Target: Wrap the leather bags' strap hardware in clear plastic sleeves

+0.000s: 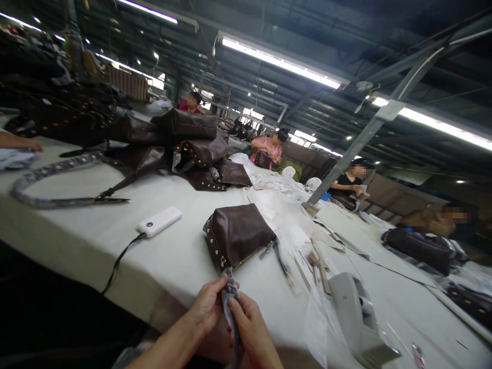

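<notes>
A dark brown leather bag (pixel 244 233) with gold studs along its side lies on the pale table just beyond my hands. Its strap (pixel 230 296), covered in clear plastic wrap, runs from the studded corner down between my hands toward me. My left hand (pixel 209 302) pinches the strap close to the bag, thumb on top. Lower along the same strap, my right hand (pixel 248 320) grips it between thumb and fingers. The strap's far end drops out of view at the bottom edge.
Several brown bags (pixel 192 138) are piled at the back left, beside a wrapped strap (pixel 42 189). A white power bank (pixel 159 221) with a black cable lies left. To the right stand a grey tape dispenser (pixel 351 312) and a metal post (pixel 346 159). Co-workers sit along the far side.
</notes>
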The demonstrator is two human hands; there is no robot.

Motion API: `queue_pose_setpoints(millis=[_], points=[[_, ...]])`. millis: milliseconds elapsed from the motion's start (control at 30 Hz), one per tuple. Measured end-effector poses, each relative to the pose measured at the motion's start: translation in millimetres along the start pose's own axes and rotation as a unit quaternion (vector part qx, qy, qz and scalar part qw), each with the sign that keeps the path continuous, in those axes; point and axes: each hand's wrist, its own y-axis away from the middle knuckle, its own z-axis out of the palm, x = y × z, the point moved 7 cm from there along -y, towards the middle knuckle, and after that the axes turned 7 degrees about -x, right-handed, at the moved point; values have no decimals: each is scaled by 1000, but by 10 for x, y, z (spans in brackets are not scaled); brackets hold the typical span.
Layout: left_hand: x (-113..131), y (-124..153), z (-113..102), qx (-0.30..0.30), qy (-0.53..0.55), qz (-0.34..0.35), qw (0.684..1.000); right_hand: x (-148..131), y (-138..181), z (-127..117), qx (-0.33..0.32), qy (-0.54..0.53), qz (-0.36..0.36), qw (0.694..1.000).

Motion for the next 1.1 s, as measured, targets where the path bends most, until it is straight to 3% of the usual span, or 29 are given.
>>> queue_pose_setpoints(millis=[67, 233, 400, 567, 667, 767, 833, 867, 967, 1100], points=[[-11, 1, 46, -10, 1, -10, 1000, -31, 13, -2, -5, -2, 0, 1000], [-114, 184, 205, -128, -27, -67, 989, -139, 16, -13, -33, -70, 4, 997], [230, 162, 332, -70, -54, -63, 994, -14, 72, 129, -107, -258, -9, 960], [675, 45, 526, -61, -47, -27, 997, 242, 195, 305, -158, -199, -44, 966], [848, 88, 495, -53, -40, 1, 998, 158, 211, 267, -140, -210, -55, 966], [749, 268, 503, -118, -54, -15, 991, -167, 177, 117, -94, -172, -67, 978], [509, 421, 533, -184, -120, -51, 974, -406, 151, 77, -102, -122, -67, 985], [426, 478, 540, -200, -159, -31, 966, -490, 141, 80, -113, -103, -60, 986], [304, 531, 503, -144, -187, 22, 971, -556, 147, 159, -172, -108, -36, 979], [563, 472, 484, -35, -105, 40, 993, -311, 307, 179, -248, -189, -29, 950]])
